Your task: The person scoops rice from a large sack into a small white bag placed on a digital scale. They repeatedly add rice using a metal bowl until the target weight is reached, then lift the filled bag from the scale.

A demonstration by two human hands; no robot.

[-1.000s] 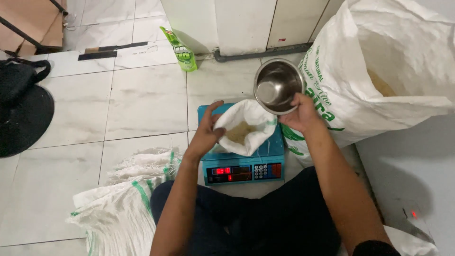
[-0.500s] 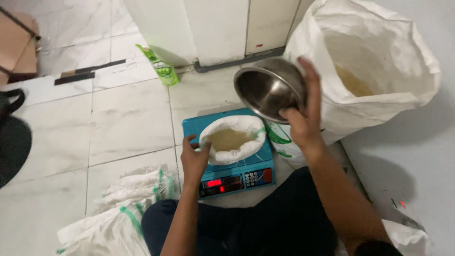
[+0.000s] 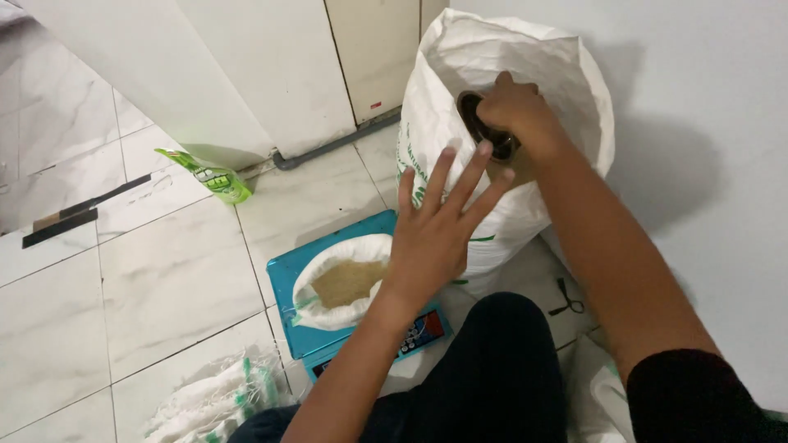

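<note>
the metal bowl [image 3: 484, 123] sat down inside the mouth of the big white sack [image 3: 525, 57], gripped at its rim by the right hand [image 3: 517, 111], whose fingers were curled closed over it. the left hand [image 3: 439, 230] hung open just below and beside it, fingers spread, in front of the sack's wall and holding nothing. under that hand's wrist a small white bag [image 3: 341, 283] of pale grain lay open on a blue scale [image 3: 283, 275] on the floor. further off to the left lay a green packet [image 3: 209, 176] against the white cabinet [image 3: 246, 66].
</note>
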